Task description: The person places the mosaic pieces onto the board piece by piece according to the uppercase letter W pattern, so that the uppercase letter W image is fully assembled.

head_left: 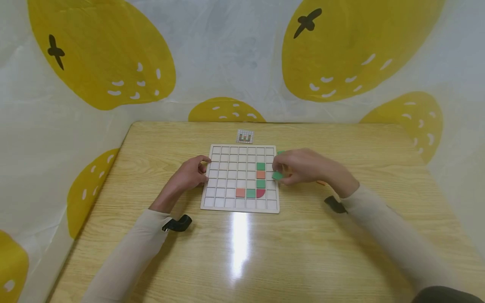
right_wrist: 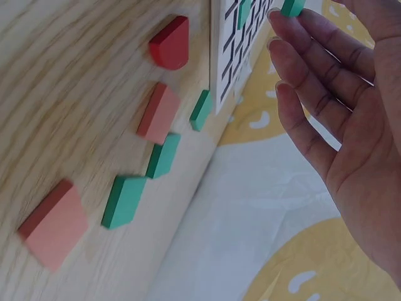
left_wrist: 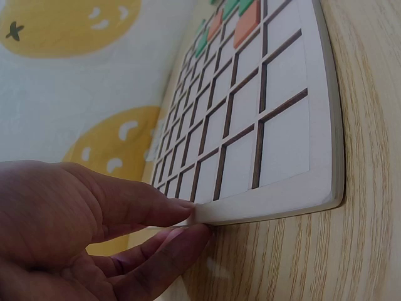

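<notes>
A white grid board [head_left: 227, 206] lies on the table, its right part holding several flat tiles. Green and orange squares and a red round-cornered tile [head_left: 260, 193] form an L shape there. At the board's left rim my left hand [head_left: 191, 173] pinches the edge, the thumb [left_wrist: 169, 210] on one side and the fingers on the other. Just over the right rim, my right hand [head_left: 303, 165] holds a small green tile [head_left: 278, 175] at its fingertips. The same tile [right_wrist: 292, 7] is partly cut off in the right wrist view.
Loose tiles lie on the table by the right hand: a red round-cornered one [right_wrist: 170, 44], an orange one [right_wrist: 158, 113], another orange one [right_wrist: 55, 226] and several green ones [right_wrist: 124, 200]. Behind the board is a small pattern card [head_left: 245, 136]. A lemon-printed cloth [head_left: 227, 54] hangs behind the table.
</notes>
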Demonstrator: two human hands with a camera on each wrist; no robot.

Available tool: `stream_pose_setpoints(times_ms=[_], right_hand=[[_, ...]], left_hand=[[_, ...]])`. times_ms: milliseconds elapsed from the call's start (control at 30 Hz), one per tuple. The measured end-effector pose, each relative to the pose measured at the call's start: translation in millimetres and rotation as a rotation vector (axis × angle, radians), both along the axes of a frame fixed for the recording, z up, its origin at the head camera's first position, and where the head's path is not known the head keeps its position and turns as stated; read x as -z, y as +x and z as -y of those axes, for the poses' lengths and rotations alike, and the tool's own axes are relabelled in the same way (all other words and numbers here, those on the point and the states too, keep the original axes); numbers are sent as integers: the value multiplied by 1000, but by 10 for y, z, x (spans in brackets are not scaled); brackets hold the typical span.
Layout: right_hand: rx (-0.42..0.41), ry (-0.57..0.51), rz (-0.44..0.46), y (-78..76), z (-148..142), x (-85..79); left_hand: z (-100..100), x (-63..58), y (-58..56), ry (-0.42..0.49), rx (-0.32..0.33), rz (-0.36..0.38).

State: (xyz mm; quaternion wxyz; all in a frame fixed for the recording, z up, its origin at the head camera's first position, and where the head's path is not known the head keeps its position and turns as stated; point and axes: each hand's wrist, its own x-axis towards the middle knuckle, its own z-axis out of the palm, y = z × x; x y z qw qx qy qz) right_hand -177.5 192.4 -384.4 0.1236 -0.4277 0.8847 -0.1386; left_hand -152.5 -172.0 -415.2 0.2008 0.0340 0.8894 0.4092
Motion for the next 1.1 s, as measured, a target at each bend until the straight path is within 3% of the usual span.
stream_pose_setpoints(times_ms=[467, 1100], right_hand=[[-37, 9, 5, -80, 241, 57], [-143, -21, -53, -117, 609, 138]], left_hand=[[-3, 18, -1, -22, -3, -6], [25, 1, 17, -22, -4, -12]])
